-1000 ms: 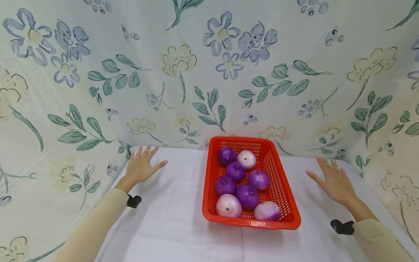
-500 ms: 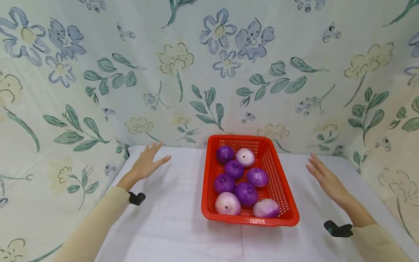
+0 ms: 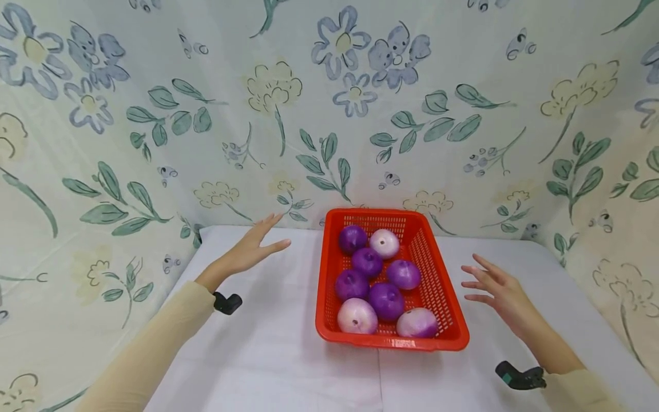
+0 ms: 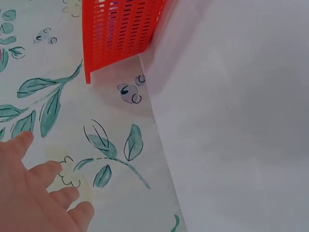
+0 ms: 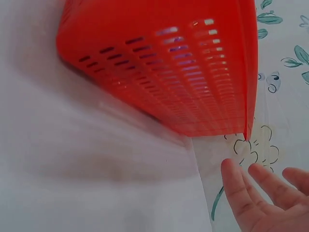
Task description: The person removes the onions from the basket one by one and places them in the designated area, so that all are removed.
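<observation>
A red plastic basket [image 3: 321, 286] with slotted walls stands on the white table, holding several purple onions [image 3: 386, 301] and paler pink-white ones, such as one pale onion [image 3: 357, 316] at its near left corner. My left hand [image 3: 244, 249] hovers left of the basket, fingers extended toward it and nothing held. On the other side, my right hand [image 3: 501, 294] is raised with spread, slightly bent fingers, apart from the basket's right rim. Each wrist view shows a basket side wall, with the left fingers [image 4: 48, 170] and right fingers [image 5: 239, 188] clear of it.
The white-covered table [image 3: 278, 355] has a seam running toward its front. A floral curtain [image 3: 288, 126] closes off the back and both sides. Black wrist devices [image 3: 520, 376] sit below the sleeves.
Both hands have moved inward toward the basket, the left one rightward and the right one leftward, its fingers now bending slightly. The basket and onions stay put; the view tilts a little.
</observation>
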The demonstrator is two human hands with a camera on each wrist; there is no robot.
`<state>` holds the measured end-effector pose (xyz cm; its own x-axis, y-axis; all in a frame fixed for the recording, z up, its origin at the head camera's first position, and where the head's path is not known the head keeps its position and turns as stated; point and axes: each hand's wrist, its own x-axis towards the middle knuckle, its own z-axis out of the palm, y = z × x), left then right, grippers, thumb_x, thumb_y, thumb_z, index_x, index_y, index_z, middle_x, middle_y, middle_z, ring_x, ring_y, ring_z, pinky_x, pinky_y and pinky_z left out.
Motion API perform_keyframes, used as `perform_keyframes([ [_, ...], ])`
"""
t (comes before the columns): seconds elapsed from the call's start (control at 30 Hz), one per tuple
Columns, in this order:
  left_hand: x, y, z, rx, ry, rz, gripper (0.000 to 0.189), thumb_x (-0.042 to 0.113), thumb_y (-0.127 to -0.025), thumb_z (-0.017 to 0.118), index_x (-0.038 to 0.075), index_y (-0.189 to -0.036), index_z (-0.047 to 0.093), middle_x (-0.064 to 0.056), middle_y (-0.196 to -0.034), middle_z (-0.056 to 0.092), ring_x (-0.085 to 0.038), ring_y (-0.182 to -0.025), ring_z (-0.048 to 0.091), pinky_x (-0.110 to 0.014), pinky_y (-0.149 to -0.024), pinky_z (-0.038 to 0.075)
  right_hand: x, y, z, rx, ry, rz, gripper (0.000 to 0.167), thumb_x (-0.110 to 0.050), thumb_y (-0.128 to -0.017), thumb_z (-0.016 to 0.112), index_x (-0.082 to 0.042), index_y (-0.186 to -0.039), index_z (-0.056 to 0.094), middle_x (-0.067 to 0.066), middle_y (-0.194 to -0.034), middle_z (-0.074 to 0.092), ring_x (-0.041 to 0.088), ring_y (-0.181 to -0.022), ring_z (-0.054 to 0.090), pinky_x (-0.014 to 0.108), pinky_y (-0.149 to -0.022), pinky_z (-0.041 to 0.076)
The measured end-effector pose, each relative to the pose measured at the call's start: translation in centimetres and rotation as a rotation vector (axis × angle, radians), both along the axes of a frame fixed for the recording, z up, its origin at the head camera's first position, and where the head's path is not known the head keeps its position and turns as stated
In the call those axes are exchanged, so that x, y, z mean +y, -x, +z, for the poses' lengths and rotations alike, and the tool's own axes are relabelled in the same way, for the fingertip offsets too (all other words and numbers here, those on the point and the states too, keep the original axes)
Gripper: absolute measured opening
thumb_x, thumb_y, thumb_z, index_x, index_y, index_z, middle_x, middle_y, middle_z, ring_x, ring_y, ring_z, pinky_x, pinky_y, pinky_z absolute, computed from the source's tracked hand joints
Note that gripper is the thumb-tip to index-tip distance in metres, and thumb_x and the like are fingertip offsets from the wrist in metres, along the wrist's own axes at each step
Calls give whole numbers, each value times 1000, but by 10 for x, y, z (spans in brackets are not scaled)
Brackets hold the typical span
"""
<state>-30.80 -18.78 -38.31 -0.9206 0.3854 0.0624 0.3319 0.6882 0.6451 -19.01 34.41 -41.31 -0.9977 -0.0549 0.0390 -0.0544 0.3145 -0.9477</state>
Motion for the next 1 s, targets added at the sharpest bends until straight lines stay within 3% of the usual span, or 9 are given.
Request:
perform_keyframes([
  [0.07,7,-1,5,0,-6,-29,88,66,-92,55,30,-161,14,-1,-167,4,-32,-152,-2,-73,-111,7,-5,-3,-1,-19,59,-12,68,-30,-107,47,0,-158,13,-20,-121,62,4,-97,66,28,-79,58],
  [0.13,15,-1,9,3,-8,-56,89,65,-91,57,29,-161,16,0,-167,6,-30,-152,-1,-72,-111,9,-10,-5,-2,-48,104,-26,69,-31,-106,48,1,-157,14,-26,-112,62,6,-96,66,27,-79,58],
  [0.47,49,-2,19,10,-1,-206,86,58,-90,63,35,-160,18,8,-165,14,-24,-152,10,-67,-112,20,-28,-11,-9,-234,126,-97,79,-46,-101,54,-5,-158,21,-5,-129,56,8,-102,60,27,-87,54],
  [0.57,58,-3,22,4,-7,-262,86,56,-90,65,35,-159,19,10,-165,15,-20,-151,12,-65,-112,22,-32,-11,-10,-263,145,-107,78,-45,-101,54,-4,-158,21,7,-138,51,8,-103,58,27,-88,54],
  [0.7,68,-6,27,-9,-15,-319,85,60,-88,66,39,-158,22,10,-165,13,-19,-151,13,-64,-113,22,-36,-12,-7,-269,195,-94,74,-39,-102,55,0,-157,23,2,-132,55,9,-103,58,28,-87,54],
  [0.8,76,-8,30,-38,-8,-335,83,63,-85,67,45,-156,26,10,-165,15,-19,-151,13,-64,-112,24,-38,-13,-5,-275,240,-88,73,-36,-102,57,1,-156,25,-12,-119,59,9,-103,59,31,-87,55],
  [1.0,91,-16,34,-119,14,-428,78,57,-85,70,46,-153,32,18,-159,26,-17,-147,25,-60,-111,31,-39,-14,-7,-291,268,-84,73,-34,-101,60,2,-155,26,-12,-117,60,7,-103,61,33,-89,55],
])
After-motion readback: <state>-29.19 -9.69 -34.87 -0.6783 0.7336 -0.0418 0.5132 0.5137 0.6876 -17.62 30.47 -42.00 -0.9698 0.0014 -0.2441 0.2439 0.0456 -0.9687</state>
